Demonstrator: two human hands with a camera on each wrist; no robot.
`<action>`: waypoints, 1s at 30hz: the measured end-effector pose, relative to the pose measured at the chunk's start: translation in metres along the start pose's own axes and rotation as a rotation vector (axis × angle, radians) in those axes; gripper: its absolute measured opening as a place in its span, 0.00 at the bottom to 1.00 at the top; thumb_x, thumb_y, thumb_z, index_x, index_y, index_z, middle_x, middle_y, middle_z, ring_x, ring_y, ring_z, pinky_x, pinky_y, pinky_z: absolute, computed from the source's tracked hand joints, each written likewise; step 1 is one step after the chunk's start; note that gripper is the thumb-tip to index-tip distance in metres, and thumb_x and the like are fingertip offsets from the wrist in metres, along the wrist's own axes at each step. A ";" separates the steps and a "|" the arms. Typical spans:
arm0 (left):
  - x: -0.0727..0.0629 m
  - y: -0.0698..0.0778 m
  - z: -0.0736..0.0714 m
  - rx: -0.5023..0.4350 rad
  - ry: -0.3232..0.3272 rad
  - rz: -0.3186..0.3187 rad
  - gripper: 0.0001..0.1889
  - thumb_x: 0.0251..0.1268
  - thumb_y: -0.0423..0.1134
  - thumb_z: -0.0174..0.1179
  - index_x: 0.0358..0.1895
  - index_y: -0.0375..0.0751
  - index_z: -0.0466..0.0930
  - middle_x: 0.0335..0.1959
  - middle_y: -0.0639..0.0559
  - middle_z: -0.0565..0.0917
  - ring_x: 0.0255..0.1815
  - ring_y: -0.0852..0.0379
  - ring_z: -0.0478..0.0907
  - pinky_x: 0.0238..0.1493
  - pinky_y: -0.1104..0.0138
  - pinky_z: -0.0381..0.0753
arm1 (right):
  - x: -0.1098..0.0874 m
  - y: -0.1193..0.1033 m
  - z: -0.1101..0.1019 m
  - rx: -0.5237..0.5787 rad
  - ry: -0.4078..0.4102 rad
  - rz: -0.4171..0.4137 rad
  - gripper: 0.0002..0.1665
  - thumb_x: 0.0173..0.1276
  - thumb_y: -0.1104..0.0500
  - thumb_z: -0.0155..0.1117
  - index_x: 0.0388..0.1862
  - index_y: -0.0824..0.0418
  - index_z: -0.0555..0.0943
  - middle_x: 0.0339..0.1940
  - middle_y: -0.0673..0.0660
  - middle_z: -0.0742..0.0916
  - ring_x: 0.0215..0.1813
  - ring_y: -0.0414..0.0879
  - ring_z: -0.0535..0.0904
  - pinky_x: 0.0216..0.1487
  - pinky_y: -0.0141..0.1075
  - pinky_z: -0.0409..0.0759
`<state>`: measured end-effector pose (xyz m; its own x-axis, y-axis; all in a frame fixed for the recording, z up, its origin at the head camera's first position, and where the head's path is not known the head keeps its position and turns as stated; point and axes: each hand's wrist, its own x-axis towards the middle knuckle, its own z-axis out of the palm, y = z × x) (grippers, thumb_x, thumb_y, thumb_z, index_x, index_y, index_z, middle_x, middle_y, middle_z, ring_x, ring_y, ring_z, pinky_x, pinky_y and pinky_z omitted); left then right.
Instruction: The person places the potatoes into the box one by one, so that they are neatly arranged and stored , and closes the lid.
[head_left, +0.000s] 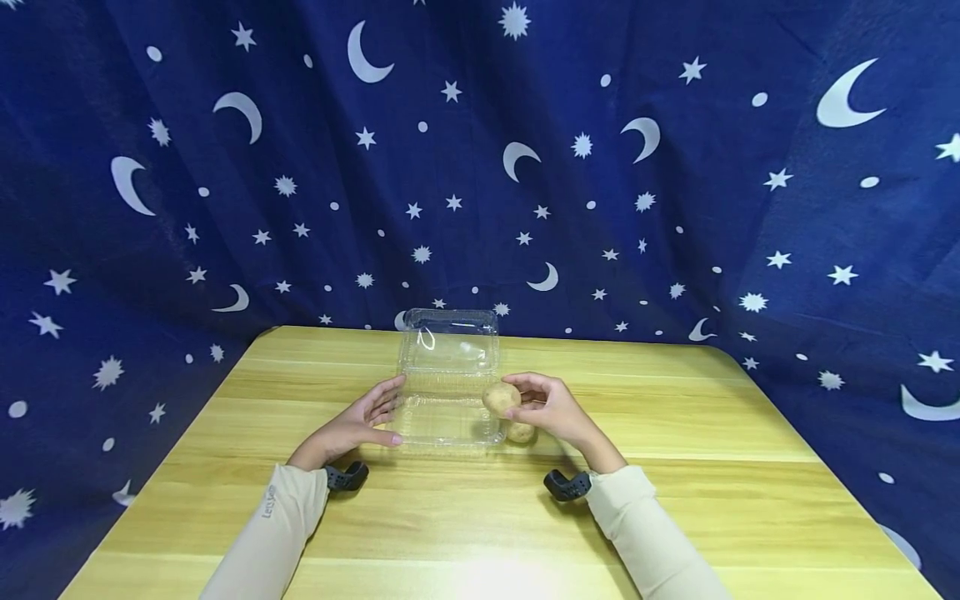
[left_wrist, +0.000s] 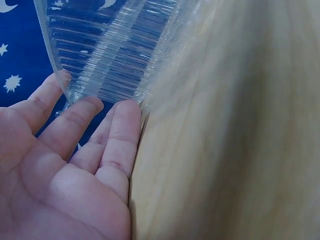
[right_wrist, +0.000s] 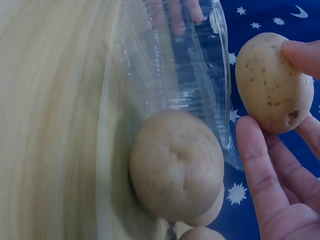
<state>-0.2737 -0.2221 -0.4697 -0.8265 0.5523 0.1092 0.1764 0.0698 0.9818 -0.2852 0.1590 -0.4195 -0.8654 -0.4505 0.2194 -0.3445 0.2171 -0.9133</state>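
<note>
- Two actions to do calmly, first pinching one potato (head_left: 499, 398) between thumb and fingers of the right hand (head_left: 551, 410), at 3 o'clock of the clear container (head_left: 450, 439).
- Second, steadying at 9 o'clock with the left hand (head_left: 351, 429), thumb and fingers spread wide, touching the side; better to press lightly, as probably easy to bend.
- Careful with the raised lid (head_left: 450, 352) at 12 o'clock; best not to bump.
- Mind also the other potatoes (right_wrist: 177, 162) on the table (head_left: 450, 517), around 4 o'clock; likely to roll if touched.
</note>
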 end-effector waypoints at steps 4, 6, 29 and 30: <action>0.001 0.000 0.000 0.000 -0.002 0.006 0.59 0.67 0.36 0.76 0.88 0.28 0.39 0.87 0.25 0.44 0.86 0.23 0.44 0.83 0.34 0.50 | 0.004 -0.002 0.006 -0.003 -0.006 -0.010 0.31 0.66 0.72 0.75 0.67 0.80 0.78 0.59 0.71 0.87 0.52 0.49 0.84 0.56 0.32 0.86; 0.001 -0.001 -0.001 0.000 -0.001 0.006 0.59 0.67 0.36 0.76 0.88 0.28 0.39 0.87 0.25 0.44 0.86 0.23 0.44 0.83 0.34 0.50 | 0.006 -0.002 0.009 -0.009 -0.011 -0.013 0.31 0.67 0.72 0.75 0.67 0.80 0.78 0.59 0.71 0.87 0.52 0.49 0.84 0.57 0.33 0.86; 0.001 0.003 0.001 0.000 -0.003 0.001 0.59 0.67 0.35 0.76 0.87 0.27 0.38 0.88 0.26 0.43 0.86 0.24 0.44 0.83 0.35 0.48 | 0.030 -0.018 0.042 0.000 -0.062 0.024 0.31 0.66 0.71 0.77 0.67 0.77 0.80 0.51 0.62 0.88 0.50 0.50 0.84 0.55 0.36 0.87; 0.001 0.003 0.001 -0.001 -0.004 0.001 0.59 0.67 0.35 0.75 0.87 0.27 0.38 0.88 0.26 0.43 0.86 0.24 0.44 0.83 0.35 0.48 | 0.031 -0.018 0.044 0.001 -0.065 0.026 0.31 0.66 0.71 0.77 0.67 0.77 0.80 0.51 0.63 0.88 0.50 0.50 0.84 0.55 0.35 0.87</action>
<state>-0.2739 -0.2208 -0.4668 -0.8241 0.5559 0.1093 0.1765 0.0686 0.9819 -0.2895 0.1030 -0.4111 -0.8489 -0.4997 0.1726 -0.3215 0.2288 -0.9188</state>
